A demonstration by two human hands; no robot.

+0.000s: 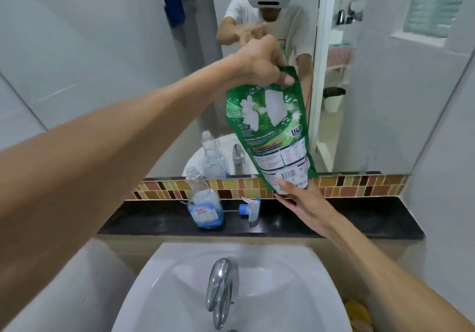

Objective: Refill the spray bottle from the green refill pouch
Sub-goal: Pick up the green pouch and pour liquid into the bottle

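A green refill pouch [272,128] hangs in the air in front of the mirror, above the black ledge. My left hand [259,64] pinches its top edge from above. My right hand [303,203] supports its bottom end from below, fingers against the barcode end. A clear spray bottle [204,203] with a little blue liquid and a blue label stands uncapped on the black ledge [359,218], left of and below the pouch. Its white and blue spray head [250,209] lies on the ledge just to its right.
A white sink [295,275] with a chrome tap [218,288] is directly below. A strip of mosaic tiles [359,185] and a mirror [102,61] back the ledge. Something yellow [359,316] sits at the bottom right.
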